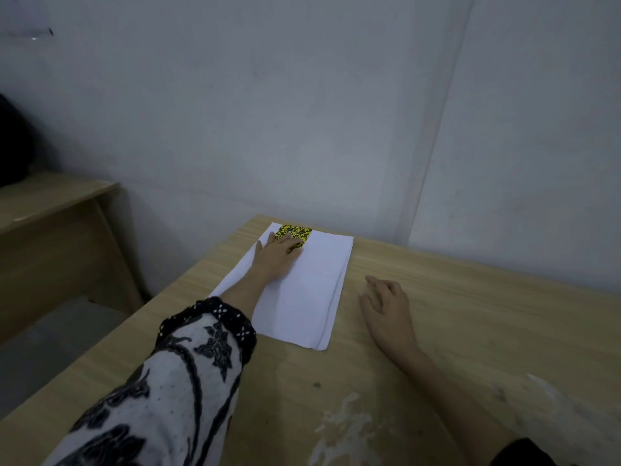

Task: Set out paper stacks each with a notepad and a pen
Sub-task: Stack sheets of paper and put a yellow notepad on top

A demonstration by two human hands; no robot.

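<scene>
A white paper stack [302, 297] lies on the wooden table [470, 314] near its far left corner. On the stack's far end sits a small notepad [297, 232] with a yellow and black speckled cover. My left hand [274, 258] lies flat on the paper, fingers spread, with the fingertips resting on the notepad's near edge. My right hand [386, 309] rests palm down on the bare table just right of the stack, fingers loosely apart, holding nothing. No pen is in view.
A grey wall stands right behind the table. A second wooden desk [50, 203] stands lower at the left, with a dark object [13, 142] on it. White smears [346, 428] mark the table's near part.
</scene>
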